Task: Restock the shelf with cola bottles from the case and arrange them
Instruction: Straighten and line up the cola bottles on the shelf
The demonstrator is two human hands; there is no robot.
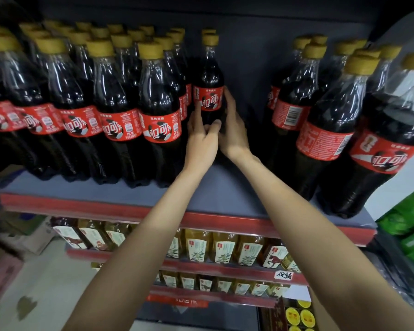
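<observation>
A cola bottle (209, 91) with a yellow cap and red label stands upright deep on the grey shelf (215, 194), at the back of a gap between two groups of bottles. My left hand (202, 137) holds its lower body from the left, thumb across the front. My right hand (233, 125) wraps it from the right, fingers reaching up to the label. Several rows of matching cola bottles (160, 111) fill the shelf to the left. The case is not in view.
Several larger cola bottles (325, 130) stand at the right end of the shelf, some in clear plastic wrap (406, 75). Yellow drink bottles (222, 249) line the lower shelves. Green packages (409, 218) sit at far right. Cardboard boxes (22, 235) lie on the floor at the left.
</observation>
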